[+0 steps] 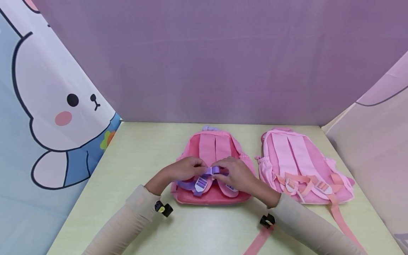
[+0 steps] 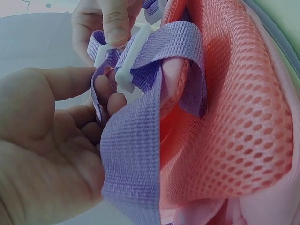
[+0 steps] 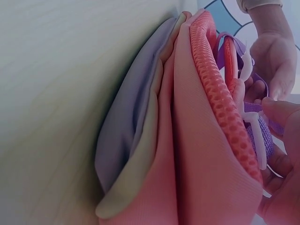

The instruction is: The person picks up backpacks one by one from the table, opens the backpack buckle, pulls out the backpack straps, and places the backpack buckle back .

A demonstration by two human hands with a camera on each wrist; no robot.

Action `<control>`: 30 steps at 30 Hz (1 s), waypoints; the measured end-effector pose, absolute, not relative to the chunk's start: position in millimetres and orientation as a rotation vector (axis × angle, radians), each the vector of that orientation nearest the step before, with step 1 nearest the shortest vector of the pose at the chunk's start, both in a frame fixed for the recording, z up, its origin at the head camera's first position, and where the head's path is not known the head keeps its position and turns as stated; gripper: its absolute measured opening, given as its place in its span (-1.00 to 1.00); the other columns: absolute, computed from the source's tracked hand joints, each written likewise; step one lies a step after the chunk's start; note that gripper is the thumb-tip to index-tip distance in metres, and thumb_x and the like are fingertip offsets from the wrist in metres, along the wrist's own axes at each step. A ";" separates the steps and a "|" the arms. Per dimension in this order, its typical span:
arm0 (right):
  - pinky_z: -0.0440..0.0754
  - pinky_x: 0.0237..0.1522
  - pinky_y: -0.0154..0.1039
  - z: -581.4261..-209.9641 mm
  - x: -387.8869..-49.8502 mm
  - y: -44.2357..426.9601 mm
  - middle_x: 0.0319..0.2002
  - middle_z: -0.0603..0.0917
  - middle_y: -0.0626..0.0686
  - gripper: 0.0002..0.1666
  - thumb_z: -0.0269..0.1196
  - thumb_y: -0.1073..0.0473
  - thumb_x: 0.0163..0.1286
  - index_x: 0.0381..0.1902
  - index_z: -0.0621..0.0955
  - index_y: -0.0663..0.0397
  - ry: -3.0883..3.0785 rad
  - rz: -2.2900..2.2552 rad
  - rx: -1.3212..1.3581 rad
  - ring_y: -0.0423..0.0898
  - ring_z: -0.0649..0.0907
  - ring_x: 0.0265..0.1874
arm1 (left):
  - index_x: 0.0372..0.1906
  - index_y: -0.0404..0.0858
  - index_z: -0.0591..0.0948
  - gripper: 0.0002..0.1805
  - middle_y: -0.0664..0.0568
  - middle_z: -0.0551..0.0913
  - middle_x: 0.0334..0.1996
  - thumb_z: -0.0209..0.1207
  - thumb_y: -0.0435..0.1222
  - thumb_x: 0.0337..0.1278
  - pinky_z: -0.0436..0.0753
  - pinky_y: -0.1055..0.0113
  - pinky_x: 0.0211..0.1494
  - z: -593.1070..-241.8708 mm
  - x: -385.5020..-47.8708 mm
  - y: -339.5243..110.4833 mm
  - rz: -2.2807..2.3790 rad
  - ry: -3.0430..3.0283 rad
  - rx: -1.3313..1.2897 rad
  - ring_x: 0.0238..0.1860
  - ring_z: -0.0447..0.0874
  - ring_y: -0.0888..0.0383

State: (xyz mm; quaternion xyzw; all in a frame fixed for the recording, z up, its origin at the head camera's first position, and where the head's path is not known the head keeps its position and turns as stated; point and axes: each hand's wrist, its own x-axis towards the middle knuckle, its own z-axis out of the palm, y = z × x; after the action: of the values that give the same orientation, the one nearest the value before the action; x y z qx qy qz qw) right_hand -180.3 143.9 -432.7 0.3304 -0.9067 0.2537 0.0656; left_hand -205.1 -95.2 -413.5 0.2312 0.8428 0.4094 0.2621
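A pink backpack [image 1: 208,145] lies on the table with its shoulder straps and mesh back facing up. Over its lower back, my left hand [image 1: 188,169] pinches a purple webbing strap [image 2: 131,159] between thumb and fingers. From the other side my right hand [image 1: 237,173] pinches the same webbing, its thumb by a small white buckle [image 1: 211,170]. The purple webbing forms a loop there, seen close up in the left wrist view. A larger white strap adjuster [image 1: 201,184] hangs just below the left hand. Fingers partly hide the small buckle.
To the right lies a second, lighter pink backpack [image 1: 296,152] with peach straps and white adjusters [image 1: 323,187]. One peach strap [image 1: 342,219] runs to the front; another strap end [image 1: 259,241] lies below my right wrist. Fabric walls [image 1: 223,71] enclose the pale table [image 1: 143,141].
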 end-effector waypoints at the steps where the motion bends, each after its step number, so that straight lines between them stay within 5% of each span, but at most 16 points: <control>1: 0.70 -0.09 -0.20 -432.6 -180.3 143.9 -0.16 0.79 -0.09 -0.68 0.46 0.02 0.29 -0.01 0.74 -0.12 -2.737 0.767 0.994 -0.18 0.71 -0.17 | -0.09 -0.15 0.69 -0.81 -0.11 0.54 -0.41 0.09 -0.20 0.50 0.41 0.38 -0.40 -413.3 -205.0 -95.9 1.110 2.280 0.622 -0.48 0.41 0.19; 30: 0.68 -0.12 -0.27 -437.2 -183.1 145.6 -0.18 0.78 -0.11 -0.67 0.48 0.03 0.26 -0.02 0.73 -0.11 -2.759 0.797 0.972 -0.22 0.67 -0.22 | -0.06 -0.18 0.68 -0.79 -0.09 0.48 -0.54 0.03 -0.30 0.51 0.36 0.40 -0.48 -414.8 -206.2 -93.1 1.136 2.265 0.637 -0.58 0.37 0.22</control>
State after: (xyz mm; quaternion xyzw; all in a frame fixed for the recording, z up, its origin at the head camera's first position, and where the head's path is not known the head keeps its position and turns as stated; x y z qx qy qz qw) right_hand -183.1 145.6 -437.2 0.3201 -0.9087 0.2625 0.0546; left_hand -206.2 -93.1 -414.8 0.2355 0.8367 0.4198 0.2613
